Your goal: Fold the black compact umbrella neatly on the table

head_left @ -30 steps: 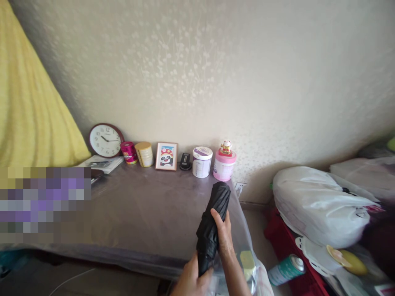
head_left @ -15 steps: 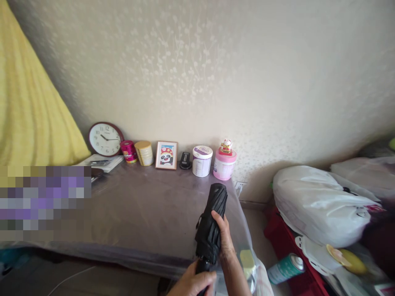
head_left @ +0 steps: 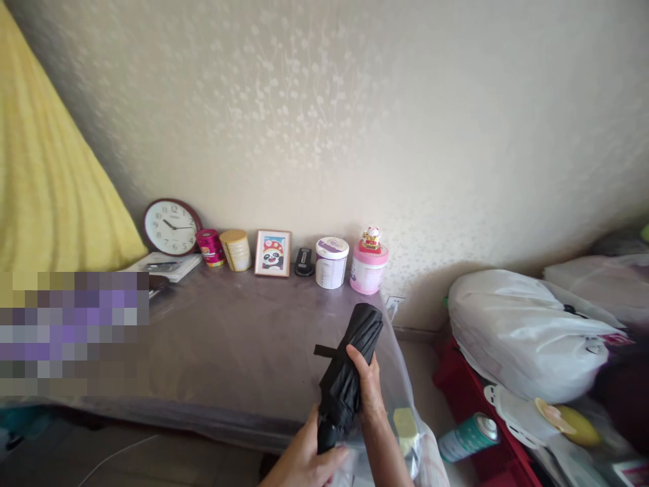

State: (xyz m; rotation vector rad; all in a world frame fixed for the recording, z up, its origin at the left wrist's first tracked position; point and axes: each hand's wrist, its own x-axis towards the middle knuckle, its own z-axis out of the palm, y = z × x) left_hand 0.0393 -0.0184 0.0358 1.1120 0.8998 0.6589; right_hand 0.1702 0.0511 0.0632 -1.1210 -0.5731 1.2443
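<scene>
A black folded umbrella is held at a slant over the table's front right part, its top pointing away from me. My right hand wraps around the right side of its canopy, thumb on top. Lower down, my left hand is closed around the handle end, with some fingers hidden beneath. The strap sticks out loose to the left of the canopy.
Along the wall on the table stand a clock, several tubs, a panda picture frame and a lucky cat. On the right are a spray can and a white bag above a red box.
The umbrella has tilted further to the right at its top. Its strap now stands out to the left. My left hand has shifted slightly up and left along the handle end.
</scene>
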